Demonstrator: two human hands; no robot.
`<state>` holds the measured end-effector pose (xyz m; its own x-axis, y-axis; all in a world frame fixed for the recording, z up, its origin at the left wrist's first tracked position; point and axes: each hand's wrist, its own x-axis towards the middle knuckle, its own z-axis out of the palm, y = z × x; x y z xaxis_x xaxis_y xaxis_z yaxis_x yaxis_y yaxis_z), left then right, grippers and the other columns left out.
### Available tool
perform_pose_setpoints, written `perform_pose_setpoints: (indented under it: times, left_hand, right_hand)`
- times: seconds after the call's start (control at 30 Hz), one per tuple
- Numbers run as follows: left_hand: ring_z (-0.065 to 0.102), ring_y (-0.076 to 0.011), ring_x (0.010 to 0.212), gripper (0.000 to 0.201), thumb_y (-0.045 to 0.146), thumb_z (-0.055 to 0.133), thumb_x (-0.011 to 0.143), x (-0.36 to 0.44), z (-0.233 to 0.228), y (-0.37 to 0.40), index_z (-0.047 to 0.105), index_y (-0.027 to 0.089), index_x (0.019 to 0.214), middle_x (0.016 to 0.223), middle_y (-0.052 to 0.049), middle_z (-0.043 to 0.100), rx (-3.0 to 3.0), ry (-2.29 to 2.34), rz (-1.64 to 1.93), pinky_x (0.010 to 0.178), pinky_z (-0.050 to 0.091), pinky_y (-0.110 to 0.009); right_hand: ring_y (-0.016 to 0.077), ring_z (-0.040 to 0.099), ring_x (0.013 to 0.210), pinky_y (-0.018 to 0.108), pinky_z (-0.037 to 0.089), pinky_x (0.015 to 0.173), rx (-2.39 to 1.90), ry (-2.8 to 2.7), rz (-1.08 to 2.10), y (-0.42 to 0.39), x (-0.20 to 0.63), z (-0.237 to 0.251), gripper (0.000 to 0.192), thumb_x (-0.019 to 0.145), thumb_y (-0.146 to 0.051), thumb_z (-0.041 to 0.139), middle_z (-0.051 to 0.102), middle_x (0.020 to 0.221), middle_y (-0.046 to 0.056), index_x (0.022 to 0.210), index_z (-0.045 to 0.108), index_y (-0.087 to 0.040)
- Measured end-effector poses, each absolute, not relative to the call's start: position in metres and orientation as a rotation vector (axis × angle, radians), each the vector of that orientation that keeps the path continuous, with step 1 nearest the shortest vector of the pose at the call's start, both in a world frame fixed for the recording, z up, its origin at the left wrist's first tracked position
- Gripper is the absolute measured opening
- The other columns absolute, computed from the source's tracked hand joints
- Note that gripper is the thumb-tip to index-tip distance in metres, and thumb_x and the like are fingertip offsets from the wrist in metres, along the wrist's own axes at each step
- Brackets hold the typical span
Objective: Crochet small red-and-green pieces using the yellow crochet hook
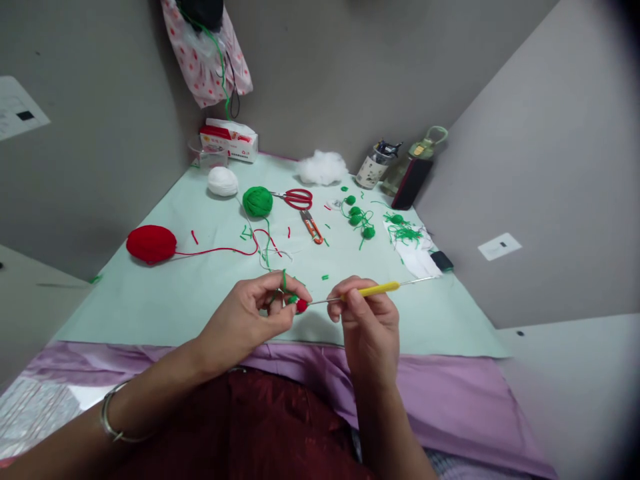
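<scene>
Basically, left hand [250, 313] pinches a small red crocheted piece [301, 305] between thumb and fingertips, fingers closed on it, green yarn [284, 280] looping up over the fingers. Just right of that pinch, right hand [367, 320] is closed around the yellow handle of a crochet hook [373, 291]; the hook's long axis runs nearly level, left to right, metal tip pointing left and touching the red piece, rear end sticking out past the right hand. The two grips are near each other, the piece between them, closer to the left hand. Beyond the left grip: red yarn ball [151, 243], its strand trailing toward the hands, then white yarn ball [223, 181], green yarn ball [257, 201]. Beyond the right grip: red scissors [296, 197], orange snips [313, 227], small green crocheted bits [361, 219]. Bare mat [165, 300] under and around both hands; table edge just behind them.
</scene>
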<state>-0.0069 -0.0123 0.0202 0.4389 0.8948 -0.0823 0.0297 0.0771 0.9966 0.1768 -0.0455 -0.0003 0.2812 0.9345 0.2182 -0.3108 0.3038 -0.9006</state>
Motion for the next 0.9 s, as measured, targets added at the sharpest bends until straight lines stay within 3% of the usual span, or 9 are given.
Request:
perform_pose_setpoints:
  times: [0.1,0.23,0.37,0.5,0.67,0.8,0.9]
  left_hand:
    - [0.038,-0.0113,0.062,0.01,0.023,0.068,0.082,-0.008,0.02,-0.01,0.072,0.019,0.091,0.077,0.0,0.06,1.403,0.967,0.764,0.058,0.03,-0.025]
    - [0.031,-0.0101,0.057,0.013,0.032,0.069,0.088,-0.005,0.011,-0.01,0.069,0.021,0.094,0.068,0.005,0.047,1.292,0.863,0.696,0.053,0.025,-0.024]
    - [0.027,-0.008,0.053,0.02,0.039,0.075,0.088,0.001,0.003,-0.012,0.069,0.022,0.097,0.066,0.008,0.041,1.11,0.789,0.77,0.049,0.022,-0.022]
    - [0.032,-0.0047,0.051,0.022,0.039,0.081,0.085,0.008,0.005,-0.014,0.072,0.02,0.092,0.067,0.008,0.047,0.951,0.736,0.849,0.049,0.026,-0.019]
    - [0.024,0.0,0.043,0.025,0.038,0.083,0.084,0.012,0.007,-0.014,0.07,0.018,0.082,0.071,0.007,0.05,0.719,0.67,0.861,0.045,0.024,-0.018]
    - [0.027,-0.0013,0.049,0.025,0.035,0.087,0.08,-0.003,0.01,-0.008,0.072,0.016,0.08,0.073,0.006,0.048,0.701,0.679,0.927,0.048,0.03,-0.015]
    - [0.039,-0.0054,0.06,0.027,0.037,0.09,0.077,-0.027,0.013,-0.003,0.073,0.015,0.074,0.08,0.001,0.055,0.777,0.637,0.937,0.055,0.038,-0.014]
  right_hand:
    - [0.0094,0.055,0.056,0.024,0.044,0.051,-0.869,-0.872,1.029,-0.044,0.18,0.002,0.011,0.087,-0.029,0.077,0.068,0.073,0.001,0.08,0.078,-0.02]
    - [0.0096,0.056,0.058,0.023,0.046,0.054,-0.824,-0.887,1.071,-0.043,0.173,-0.004,0.012,0.09,-0.032,0.075,0.067,0.072,-0.001,0.082,0.077,-0.023]
    - [0.0152,0.067,0.082,0.029,0.054,0.073,-0.896,-1.076,0.797,-0.044,0.162,-0.014,0.011,0.096,-0.026,0.069,0.074,0.086,0.001,0.091,0.079,-0.026]
    - [0.0171,0.068,0.089,0.031,0.056,0.077,-0.926,-1.197,0.617,-0.045,0.157,-0.018,0.016,0.098,-0.02,0.065,0.076,0.092,0.002,0.097,0.079,-0.028]
    - [0.0158,0.068,0.093,0.029,0.056,0.077,-0.942,-1.368,0.553,-0.049,0.159,-0.011,0.025,0.097,-0.013,0.065,0.07,0.098,0.003,0.107,0.079,-0.032]
    - [0.0134,0.068,0.086,0.028,0.057,0.079,-0.921,-1.813,0.532,-0.027,0.185,0.009,0.035,0.098,-0.014,0.063,0.072,0.105,0.004,0.128,0.069,-0.031]
    - [0.0154,0.071,0.089,0.03,0.057,0.085,-1.275,-2.094,0.483,0.016,0.212,0.022,0.024,0.102,-0.023,0.058,0.074,0.105,0.006,0.124,0.069,-0.024]
